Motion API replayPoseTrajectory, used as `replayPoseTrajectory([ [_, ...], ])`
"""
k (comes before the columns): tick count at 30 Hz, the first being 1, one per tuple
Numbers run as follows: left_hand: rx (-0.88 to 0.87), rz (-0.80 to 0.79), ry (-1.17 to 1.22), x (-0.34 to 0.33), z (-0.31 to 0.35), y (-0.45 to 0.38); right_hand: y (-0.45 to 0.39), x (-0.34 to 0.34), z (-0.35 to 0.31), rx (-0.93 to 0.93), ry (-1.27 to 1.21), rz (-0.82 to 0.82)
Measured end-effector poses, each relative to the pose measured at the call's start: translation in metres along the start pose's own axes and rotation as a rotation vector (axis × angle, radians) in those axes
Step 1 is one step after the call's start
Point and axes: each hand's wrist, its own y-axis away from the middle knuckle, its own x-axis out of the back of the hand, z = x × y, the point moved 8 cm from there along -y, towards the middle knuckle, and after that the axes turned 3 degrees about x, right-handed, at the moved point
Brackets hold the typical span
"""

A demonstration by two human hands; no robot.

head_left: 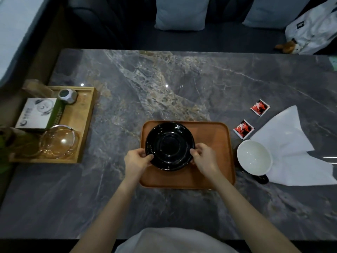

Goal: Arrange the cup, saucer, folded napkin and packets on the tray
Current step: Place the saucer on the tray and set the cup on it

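A glossy black saucer lies on the left half of the brown wooden tray in the middle of the table. My left hand grips its left rim and my right hand grips its right rim. A cup, white inside with a dark handle, stands on the table just right of the tray. A white napkin lies unfolded beside and behind the cup. Two red packets lie on the table: one by the tray's far right corner, another farther back.
A light wooden tray at the left holds a white and green box, a glass bowl and a small grey object. Beyond the marble table stands a dark sofa with cushions and a white bag.
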Motion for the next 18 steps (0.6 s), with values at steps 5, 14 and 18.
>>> replayPoseTrajectory([
  [5, 0.032, -0.01, -0.019, 0.0, -0.018, -0.006, 0.006, -0.009, 0.008, -0.03, -0.007, -0.001],
  [14, 0.016, -0.028, -0.035, -0.001, -0.016, -0.005, 0.007, -0.012, 0.014, -0.056, -0.016, 0.008],
  [18, 0.02, -0.04, -0.03, -0.001, -0.014, -0.004, 0.008, -0.013, 0.017, -0.071, -0.045, 0.017],
])
